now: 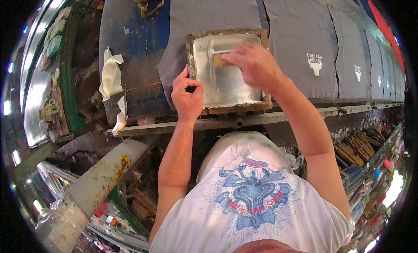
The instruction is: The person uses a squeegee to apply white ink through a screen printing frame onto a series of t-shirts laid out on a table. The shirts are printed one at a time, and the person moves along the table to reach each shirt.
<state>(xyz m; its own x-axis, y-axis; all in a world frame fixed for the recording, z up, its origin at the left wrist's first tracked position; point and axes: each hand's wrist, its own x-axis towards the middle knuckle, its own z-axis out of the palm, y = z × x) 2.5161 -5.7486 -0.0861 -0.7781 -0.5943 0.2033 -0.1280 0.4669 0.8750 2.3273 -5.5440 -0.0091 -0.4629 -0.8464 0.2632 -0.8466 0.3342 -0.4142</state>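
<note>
A wooden-framed printing screen (pixel 268 57) lies flat on a grey cloth piece (pixel 213 11). Whitish ink is smeared over its mesh. My left hand (pixel 187 96) is closed on the frame's left side, with thumb and forefinger bent together. Over the mesh, my right hand (pixel 257 65) grips a squeegee (pixel 221 60) with a tan, wood-like body; its blade is mostly hidden by ink and fingers. Ink is banked to the left of the squeegee. Whatever lies beneath the screen is hidden.
To the right, several grey cloth pieces (pixel 300 30) bear white prints (pixel 315 64). Left of the screen are a crumpled pale cloth (pixel 111 74) and a coiled strap (pixel 148 2). A metal rail (pixel 174 125) runs along the table's near edge. A rusty pipe (pixel 104 176) slants at lower left.
</note>
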